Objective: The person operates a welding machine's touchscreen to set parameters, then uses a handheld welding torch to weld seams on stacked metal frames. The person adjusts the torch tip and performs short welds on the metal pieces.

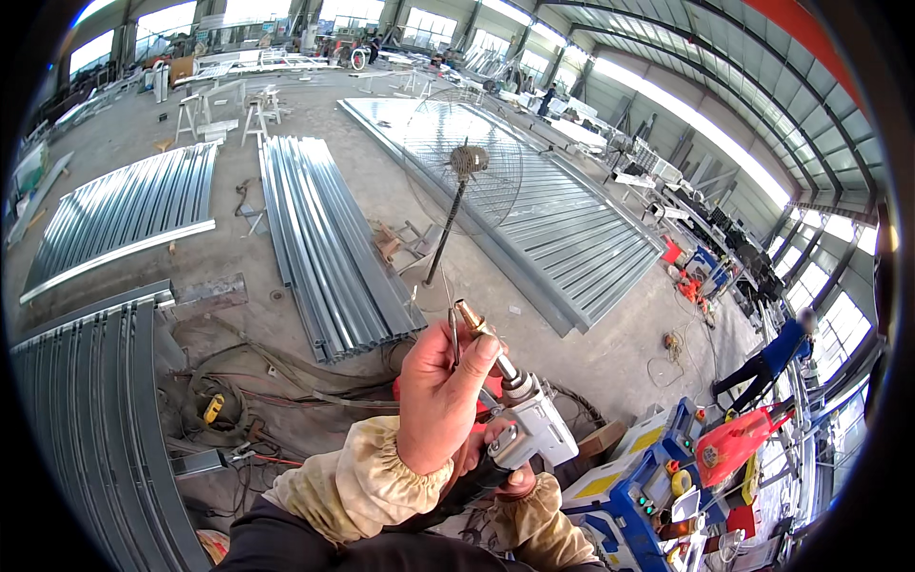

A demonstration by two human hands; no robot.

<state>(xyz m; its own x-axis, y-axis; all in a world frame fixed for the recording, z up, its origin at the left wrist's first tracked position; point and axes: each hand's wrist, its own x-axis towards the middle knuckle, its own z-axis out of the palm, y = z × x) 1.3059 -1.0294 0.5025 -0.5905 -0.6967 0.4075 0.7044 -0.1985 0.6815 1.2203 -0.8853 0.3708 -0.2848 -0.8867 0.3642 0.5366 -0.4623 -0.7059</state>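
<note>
A handheld welding gun (545,431), with a pale grey body and a copper-coloured nozzle (467,313), is raised in front of me, its tip pointing up and to the left. My left hand (440,386) is closed around the front end, with thumb and fingers pressed together just behind the nozzle. A thin metal tube (455,336) runs beside the nozzle at those fingers. Lower down, my right hand (515,480) grips the gun near its dark handle, partly hidden by the gun and my left wrist. Both forearms wear stained, pale sleeves with gathered cuffs.
Long metal profiles (319,238) lie ahead, with a large ribbed metal panel (572,238) beyond a standing fan (467,162). Dark profiles (91,419) are at left. Cables and a yellow tool (213,408) lie on the floor. A blue-and-white machine (629,477) and a person (777,353) are at right.
</note>
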